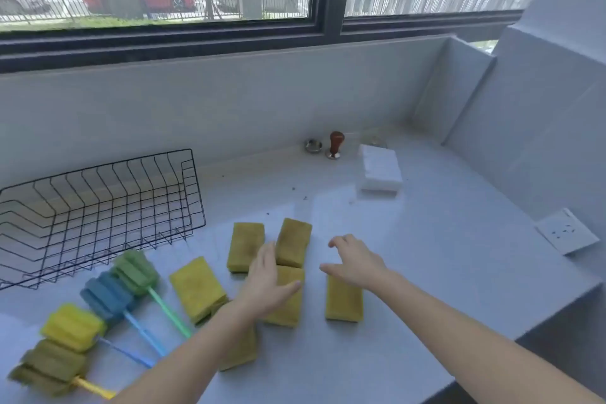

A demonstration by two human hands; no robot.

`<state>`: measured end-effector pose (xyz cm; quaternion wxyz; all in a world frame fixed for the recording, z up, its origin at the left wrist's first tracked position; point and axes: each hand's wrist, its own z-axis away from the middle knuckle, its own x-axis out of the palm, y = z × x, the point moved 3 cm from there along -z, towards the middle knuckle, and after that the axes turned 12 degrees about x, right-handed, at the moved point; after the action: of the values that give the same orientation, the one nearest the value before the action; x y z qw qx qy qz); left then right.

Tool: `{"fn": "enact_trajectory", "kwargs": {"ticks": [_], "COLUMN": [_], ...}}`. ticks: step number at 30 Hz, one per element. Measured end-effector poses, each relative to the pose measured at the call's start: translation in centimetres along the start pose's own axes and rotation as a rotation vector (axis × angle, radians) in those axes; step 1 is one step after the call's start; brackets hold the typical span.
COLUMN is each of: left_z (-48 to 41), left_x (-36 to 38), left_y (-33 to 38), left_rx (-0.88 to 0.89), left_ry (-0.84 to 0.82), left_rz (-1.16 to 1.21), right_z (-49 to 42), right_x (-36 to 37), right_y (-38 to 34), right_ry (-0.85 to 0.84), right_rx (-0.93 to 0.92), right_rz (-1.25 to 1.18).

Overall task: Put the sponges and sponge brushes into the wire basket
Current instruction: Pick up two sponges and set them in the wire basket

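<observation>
Several yellow-green sponges lie on the grey counter: two at the back, one at the left, one at the right, and others partly under my left arm. Sponge brushes lie at the lower left: a green one, a blue one, a yellow one and an olive one. The black wire basket stands at the back left with nothing in it. My left hand hovers open over the middle sponges. My right hand is open above the right sponge.
A stack of white napkins, a wooden-handled tamper and a small metal cup stand near the back wall. A wall socket is at the right. The counter's front edge drops off at the lower right.
</observation>
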<state>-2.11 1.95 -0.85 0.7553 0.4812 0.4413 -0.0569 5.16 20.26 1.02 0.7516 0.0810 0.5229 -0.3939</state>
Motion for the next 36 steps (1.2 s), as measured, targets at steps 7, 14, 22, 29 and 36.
{"fn": "enact_trajectory", "kwargs": {"ticks": [7, 14, 22, 29, 36], "left_z": [2.0, 2.4, 4.6, 6.4, 8.5], "left_x": [4.0, 5.5, 5.8, 4.8, 0.8], "left_y": [-0.2, -0.3, -0.8, -1.7, -2.0], "left_rx": [-0.109, -0.14, -0.135, -0.235, -0.26], "left_ry": [0.1, 0.072, 0.067, 0.062, 0.094], "left_rz": [-0.026, -0.005, 0.157, 0.471, 0.912], "right_z": [2.1, 3.7, 5.0, 6.2, 6.4], "right_x": [8.1, 8.5, 8.5, 8.5, 7.2], "right_y": [3.0, 2.7, 2.7, 2.6, -2.8], "right_ry": [0.009, 0.132, 0.155, 0.094, 0.103], "right_rx": [0.21, 0.185, 0.199, 0.206, 0.097], "right_rz": [-0.157, -0.197, -0.261, -0.261, -0.164]}}
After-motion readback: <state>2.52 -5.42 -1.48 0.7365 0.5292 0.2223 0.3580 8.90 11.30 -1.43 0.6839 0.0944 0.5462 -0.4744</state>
